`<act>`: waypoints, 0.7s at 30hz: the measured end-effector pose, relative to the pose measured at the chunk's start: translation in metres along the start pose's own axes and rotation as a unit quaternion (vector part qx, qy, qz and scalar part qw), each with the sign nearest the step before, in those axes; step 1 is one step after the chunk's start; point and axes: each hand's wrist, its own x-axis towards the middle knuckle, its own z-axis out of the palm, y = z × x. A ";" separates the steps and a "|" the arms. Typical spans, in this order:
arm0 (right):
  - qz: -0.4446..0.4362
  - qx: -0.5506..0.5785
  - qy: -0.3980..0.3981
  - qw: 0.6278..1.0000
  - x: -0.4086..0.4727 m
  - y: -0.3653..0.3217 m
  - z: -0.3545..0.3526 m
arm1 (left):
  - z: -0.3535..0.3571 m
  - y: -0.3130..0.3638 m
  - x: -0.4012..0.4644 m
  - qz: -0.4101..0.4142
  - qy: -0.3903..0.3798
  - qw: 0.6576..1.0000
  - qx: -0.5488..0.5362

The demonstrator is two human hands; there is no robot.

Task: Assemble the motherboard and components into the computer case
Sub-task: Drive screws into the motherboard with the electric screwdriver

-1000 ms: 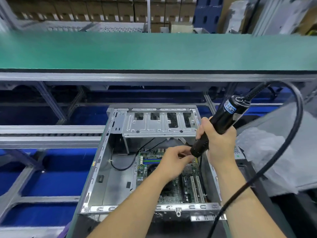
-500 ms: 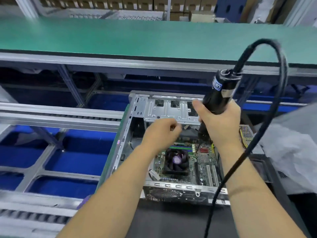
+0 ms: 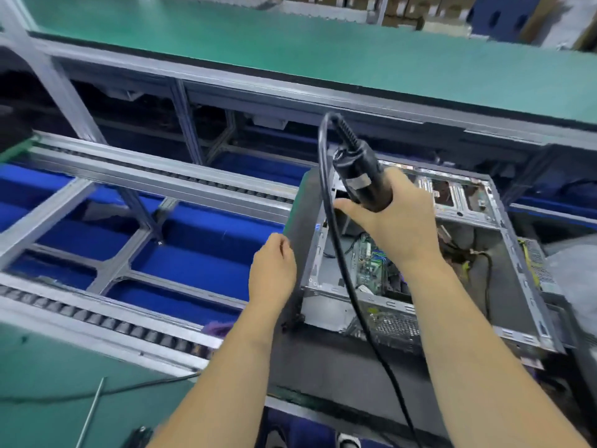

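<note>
An open metal computer case (image 3: 513,240) lies on its side at the centre right, with a green motherboard (image 3: 368,266) inside, partly hidden by my right forearm. My right hand (image 3: 400,218) grips a black electric screwdriver (image 3: 358,176) above the case; its black cable (image 3: 349,279) loops down across the case front. My left hand (image 3: 274,270) rests against the dark left side panel (image 3: 303,215) of the case, fingers curled at its edge. Whether it grips the panel is unclear through the blur.
A roller conveyor frame (image 3: 135,182) over blue trays (image 3: 193,266) stretches to the left. A green belt (image 3: 323,50) runs along the back. A green mat (image 3: 64,392) at the front left bears a thin metal rod (image 3: 93,412). Grey wrapping (image 3: 575,276) lies right of the case.
The view has swung left. My left hand has come out of the case to its left side panel. My right hand has lifted the screwdriver and tipped it, cable end pointing up-left.
</note>
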 end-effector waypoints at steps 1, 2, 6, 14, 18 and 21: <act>0.003 -0.006 -0.006 1.000 -0.003 -0.001 0.005 | 0.004 -0.015 -0.008 -0.015 -0.040 0.998 0.044; 0.009 -0.010 -0.010 1.000 -0.005 -0.002 0.009 | 0.006 -0.027 -0.017 -0.028 -0.087 0.992 0.089; 0.028 -0.038 -0.037 0.998 -0.011 -0.005 0.024 | 0.010 -0.049 -0.041 -0.035 -0.252 0.950 0.183; 0.064 -0.059 -0.080 0.993 -0.023 -0.004 0.040 | 0.016 -0.056 -0.049 0.001 -0.209 0.952 0.223; 0.067 -0.059 -0.075 0.993 -0.025 -0.003 0.042 | 0.017 -0.064 -0.050 -0.015 -0.195 0.963 0.186; 0.064 -0.053 -0.077 0.994 -0.026 -0.001 0.043 | 0.017 -0.063 -0.050 -0.009 -0.180 0.964 0.193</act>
